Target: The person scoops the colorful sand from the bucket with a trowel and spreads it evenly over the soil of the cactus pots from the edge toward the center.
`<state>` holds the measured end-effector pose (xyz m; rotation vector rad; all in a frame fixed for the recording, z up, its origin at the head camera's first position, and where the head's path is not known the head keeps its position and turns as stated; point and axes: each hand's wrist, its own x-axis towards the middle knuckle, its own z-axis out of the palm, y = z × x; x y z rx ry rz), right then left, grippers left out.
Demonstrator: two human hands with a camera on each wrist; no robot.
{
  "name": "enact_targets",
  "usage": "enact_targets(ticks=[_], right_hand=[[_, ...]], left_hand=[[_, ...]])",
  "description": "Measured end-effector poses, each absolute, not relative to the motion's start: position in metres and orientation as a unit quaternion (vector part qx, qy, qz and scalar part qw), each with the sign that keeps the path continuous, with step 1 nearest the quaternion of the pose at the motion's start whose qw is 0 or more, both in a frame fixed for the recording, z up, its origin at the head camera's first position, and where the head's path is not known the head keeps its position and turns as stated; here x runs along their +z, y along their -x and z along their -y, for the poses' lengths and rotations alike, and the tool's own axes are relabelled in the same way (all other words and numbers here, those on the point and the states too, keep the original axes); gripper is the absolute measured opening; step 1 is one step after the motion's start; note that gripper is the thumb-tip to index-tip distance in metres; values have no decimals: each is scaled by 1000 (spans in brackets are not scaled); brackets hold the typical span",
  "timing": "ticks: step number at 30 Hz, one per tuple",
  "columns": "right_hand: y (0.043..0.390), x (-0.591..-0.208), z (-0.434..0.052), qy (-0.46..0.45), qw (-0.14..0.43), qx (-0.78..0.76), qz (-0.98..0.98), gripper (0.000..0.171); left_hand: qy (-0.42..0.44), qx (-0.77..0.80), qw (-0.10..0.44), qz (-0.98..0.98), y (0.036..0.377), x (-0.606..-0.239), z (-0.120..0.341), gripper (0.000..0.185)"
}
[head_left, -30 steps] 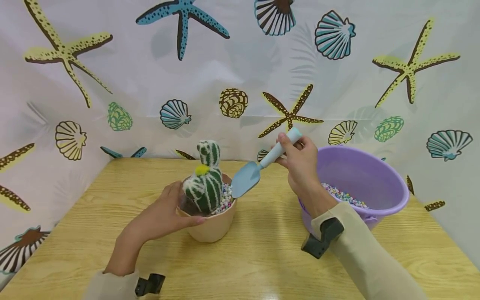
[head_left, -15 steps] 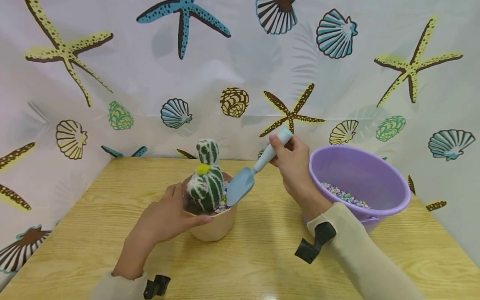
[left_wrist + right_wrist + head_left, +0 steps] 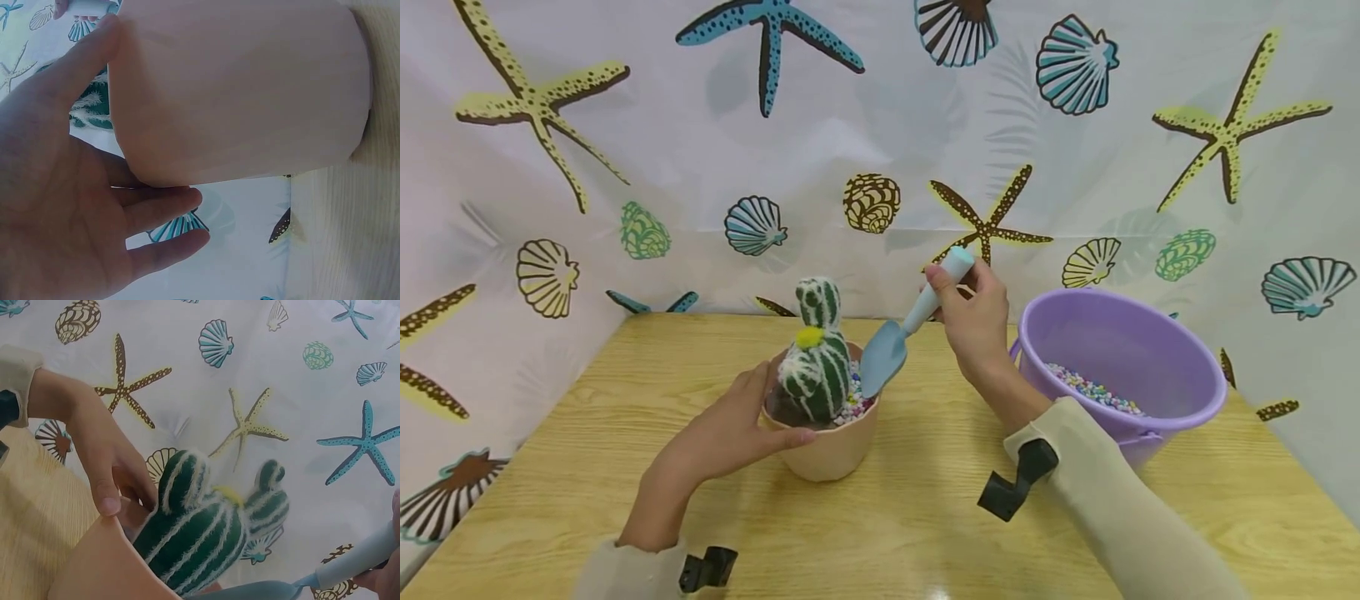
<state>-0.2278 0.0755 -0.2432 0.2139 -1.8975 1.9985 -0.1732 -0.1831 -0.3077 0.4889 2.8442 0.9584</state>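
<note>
A: Where is the pot (image 3: 827, 442)?

B: On the wooden surface (image 3: 925, 517), left of the purple bucket (image 3: 1180, 392). The left hand (image 3: 737, 429) cups its side, thumb on the rim.

A: And the right hand (image 3: 973, 321)?

B: It grips the handle of a pale blue trowel (image 3: 887, 354), whose blade tip dips into the pot beside the green cactus (image 3: 816, 371) and the coloured pebbles (image 3: 853, 404)

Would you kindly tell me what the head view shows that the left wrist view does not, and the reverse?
Only the head view shows the purple bucket of coloured pebbles, the right hand gripping the blue trowel, and the yellow tuft on the cactus. Only the left wrist view shows the pot's base resting on the table. Both show the left hand holding the pot.
</note>
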Motion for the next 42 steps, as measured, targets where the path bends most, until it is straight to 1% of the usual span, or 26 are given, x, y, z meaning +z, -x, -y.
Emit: enact_targets(ticks=[6, 12, 17, 24, 31, 34, 37, 42], right_hand=[[227, -242, -79, -74, 213, 705, 672, 18], [229, -250, -78, -74, 195, 726, 656, 17], [226, -249, -84, -69, 189, 734, 648, 17], [223, -241, -101, -51, 199, 740, 641, 18], [224, -234, -118, -42, 200, 732, 651, 25], [223, -233, -126, -32, 200, 732, 651, 25], [222, -233, -133, -24, 205, 728, 653, 22], [221, -229, -139, -19, 211, 735, 644, 15]], left_hand=[[-162, 311, 54, -935, 175, -306, 179, 111], [-165, 313, 52, -934, 173, -306, 179, 110], [-161, 321, 44, -932, 172, -309, 180, 111], [-152, 321, 35, -934, 172, -311, 179, 110], [-140, 331, 6, -933, 167, -310, 180, 106], [-135, 334, -5, -933, 164, -311, 180, 103], [-137, 333, -18, -933, 161, -311, 181, 97], [-126, 341, -45, -931, 152, -310, 180, 75]])
